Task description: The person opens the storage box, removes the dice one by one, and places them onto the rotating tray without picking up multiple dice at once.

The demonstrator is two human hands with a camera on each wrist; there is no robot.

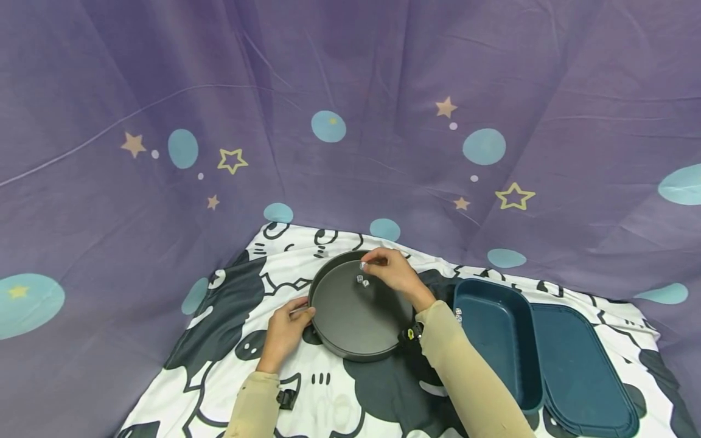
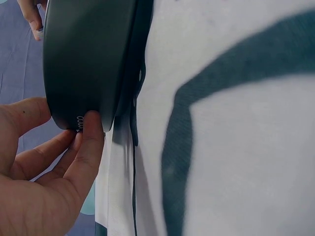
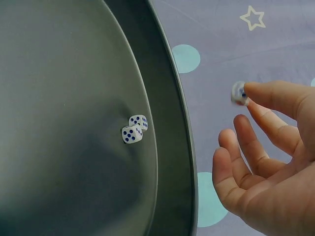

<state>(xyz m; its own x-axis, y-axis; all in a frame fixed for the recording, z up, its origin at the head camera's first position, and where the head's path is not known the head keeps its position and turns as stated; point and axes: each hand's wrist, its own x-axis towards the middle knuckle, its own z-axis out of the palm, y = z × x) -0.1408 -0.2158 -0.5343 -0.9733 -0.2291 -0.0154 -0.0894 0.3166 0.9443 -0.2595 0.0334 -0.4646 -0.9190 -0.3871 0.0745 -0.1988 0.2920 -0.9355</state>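
A round dark grey pan (image 1: 356,322) lies on the patterned cloth. My left hand (image 1: 286,331) grips its left side, the thumb at the rim and the fingers against the outer wall (image 2: 83,64). Two white dice with blue pips (image 3: 132,133) lie close together on the pan's floor, near the far wall. Over the pan's far edge, my right hand (image 1: 391,271) pinches another die (image 3: 239,93) between thumb and index finger, its other fingers loosely bent. The pinched die is blurred in the right wrist view and hangs apart from the pan.
A deep blue rectangular container (image 1: 495,340) stands right of the pan, partly behind my right sleeve. Small white dice (image 1: 458,314) show at its left edge. Its flat blue lid (image 1: 586,365) lies beside it. A purple curtain (image 1: 350,176) rises behind the cloth.
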